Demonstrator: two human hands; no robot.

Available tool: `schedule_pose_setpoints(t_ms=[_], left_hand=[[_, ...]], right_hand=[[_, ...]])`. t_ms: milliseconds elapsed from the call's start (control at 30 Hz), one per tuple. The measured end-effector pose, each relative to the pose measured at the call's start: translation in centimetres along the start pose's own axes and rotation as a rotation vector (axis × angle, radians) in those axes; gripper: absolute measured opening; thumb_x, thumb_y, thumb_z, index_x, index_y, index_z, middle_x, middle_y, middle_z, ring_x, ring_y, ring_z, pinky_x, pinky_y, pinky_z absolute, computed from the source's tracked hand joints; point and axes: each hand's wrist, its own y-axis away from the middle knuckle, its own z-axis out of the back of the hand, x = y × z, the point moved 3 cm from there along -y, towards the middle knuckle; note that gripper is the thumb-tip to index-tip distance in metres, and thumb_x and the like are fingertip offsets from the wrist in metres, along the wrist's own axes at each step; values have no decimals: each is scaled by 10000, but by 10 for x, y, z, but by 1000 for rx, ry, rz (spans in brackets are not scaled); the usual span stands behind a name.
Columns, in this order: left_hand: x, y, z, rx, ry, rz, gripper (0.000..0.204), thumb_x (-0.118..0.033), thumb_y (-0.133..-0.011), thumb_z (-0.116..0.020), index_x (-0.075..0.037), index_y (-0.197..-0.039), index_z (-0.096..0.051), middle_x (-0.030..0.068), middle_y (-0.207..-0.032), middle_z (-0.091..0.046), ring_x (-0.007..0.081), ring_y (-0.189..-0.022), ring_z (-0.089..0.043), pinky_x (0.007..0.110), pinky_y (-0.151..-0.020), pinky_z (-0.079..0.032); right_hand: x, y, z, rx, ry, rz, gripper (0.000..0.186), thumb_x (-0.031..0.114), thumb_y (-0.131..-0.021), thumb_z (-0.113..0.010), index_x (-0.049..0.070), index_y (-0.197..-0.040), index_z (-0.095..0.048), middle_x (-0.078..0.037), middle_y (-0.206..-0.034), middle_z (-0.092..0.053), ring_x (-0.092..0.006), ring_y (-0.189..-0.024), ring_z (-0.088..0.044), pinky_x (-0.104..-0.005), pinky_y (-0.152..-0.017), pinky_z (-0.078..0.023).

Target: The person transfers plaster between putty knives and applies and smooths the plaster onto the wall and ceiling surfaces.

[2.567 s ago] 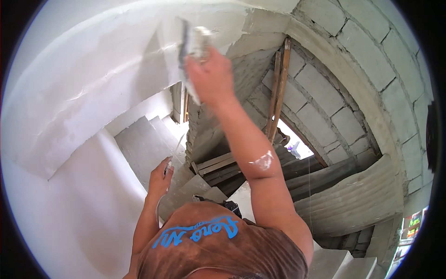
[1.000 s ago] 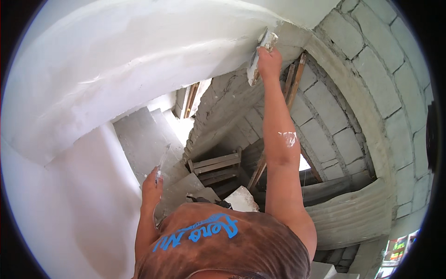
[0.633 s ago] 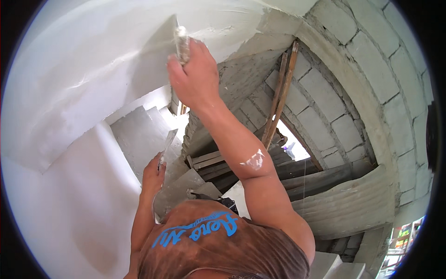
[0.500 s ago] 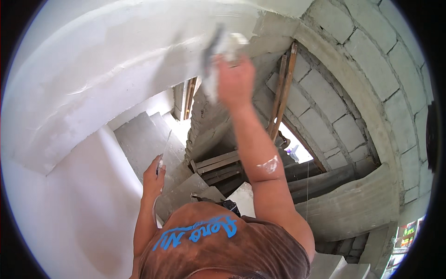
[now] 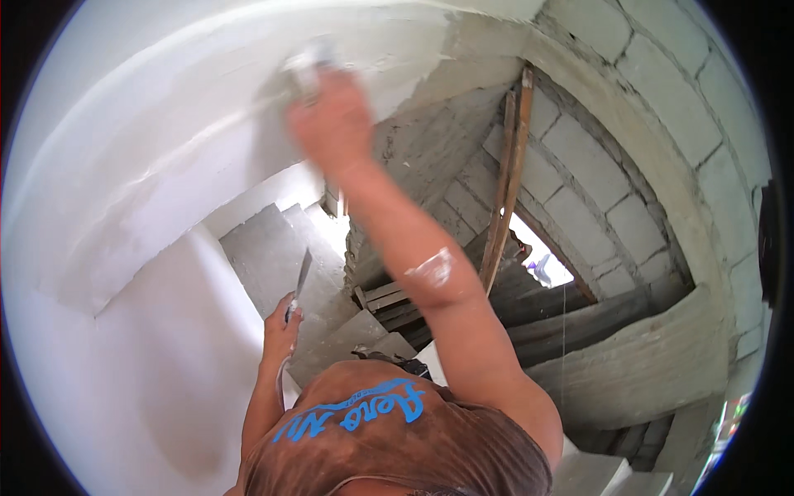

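My right hand (image 5: 333,120) is raised against the white plastered surface (image 5: 198,107), its fingers closed round a plastering trowel (image 5: 306,66). The trowel is smeared by motion, and pale plaster seems to cover it. Its flat side appears to lie on or very near the surface. Lower down, my left hand (image 5: 281,329) grips a putty knife (image 5: 304,271) with its thin blade pointing up. White plaster smudges mark that hand and my right forearm.
Grey concrete stairs (image 5: 273,248) lie below on the left. Wooden props (image 5: 510,178) stand before a grey block wall (image 5: 579,161). A curved concrete beam (image 5: 645,351) runs along the right. A white wall (image 5: 165,355) rises at the lower left.
My right hand has swept left across the plastered surface with the trowel. My left hand has shifted slightly right and down, still holding the putty knife, whose blade shows more broadly.
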Motion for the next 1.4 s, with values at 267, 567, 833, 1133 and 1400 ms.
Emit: schedule_pose_setpoints(t_ms=[267, 567, 833, 1133, 1400], left_hand=[[-48, -11, 0, 104, -34, -151, 421, -221, -973, -595, -31, -1346, -551, 136, -829, -656, 187, -742, -629, 323, -717, -502], [6, 13, 13, -9, -6, -29, 420, -226, -979, -596, -55, -1361, -555, 45, -754, -638, 89, -587, -515, 264, -561, -450], [-26, -5, -1, 123, -44, -5, 407, -206, -987, -581, -56, -1364, -549, 67, -754, -626, 119, -579, -523, 285, -559, -444], [-6, -39, -28, 297, 119, 136, 443, -163, -998, -547, 2, -1405, -484, 93, -813, -625, 107, -499, -503, 261, -422, -409], [86, -30, -56, 604, -171, 529, 413, -216, -1006, -536, -36, -1375, -486, 128, -838, -655, 122, -470, -531, 253, -387, -421]], right_hand=[[-65, -31, 81, -19, -314, -312, 419, 225, -843, -605, -89, -1119, -626, -313, -1100, -655, -447, -1038, -635, -463, -933, -501], [-162, -105, 67, -114, -203, -328, 400, 262, -806, -620, -51, -1052, -663, -260, -957, -693, -388, -913, -660, -438, -832, -503], [36, -13, 11, 66, 38, -30, 430, 265, -818, -624, 45, -1188, -618, -200, -1164, -626, -376, -1079, -608, -467, -940, -495], [-134, 143, 122, -32, -718, -613, 199, 173, -941, -625, 10, -1046, -671, -98, -949, -721, -186, -855, -672, -333, -777, -520], [-298, 556, 191, -502, -963, -1668, 294, 30, -819, -638, -23, -1107, -623, -109, -995, -680, -259, -894, -664, -405, -838, -536]])
